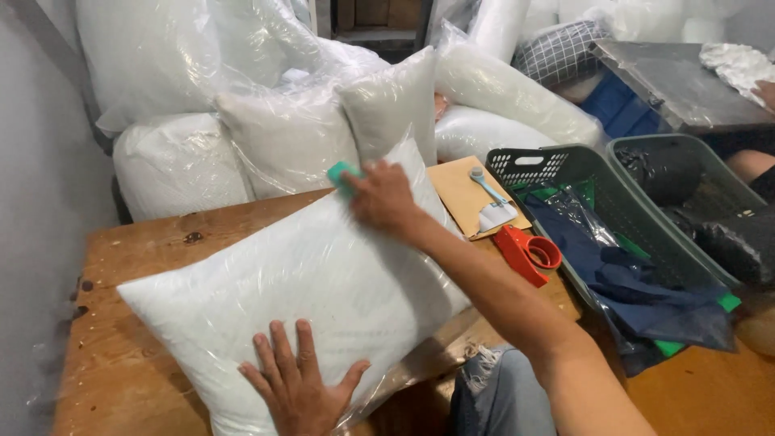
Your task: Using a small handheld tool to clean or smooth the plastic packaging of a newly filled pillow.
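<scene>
Wooden desk (129, 266) carries a plastic-bagged pillow (299, 282); left hand (300, 387) presses it flat, open, while right hand (383, 198) grips a teal tool (343, 173) at its unsealed far end.

The right hand (386, 198) covers most of the small teal object (342, 175) it grips, so its kind is unclear, and the pillow (323, 282) beneath hides the tabletop (137, 379).

light: soft, even, indoor | glare: sheen on plastic-wrapped pillow (307, 274) | shadows: faint under forearm | focus: sharp, slight edge blur
</scene>
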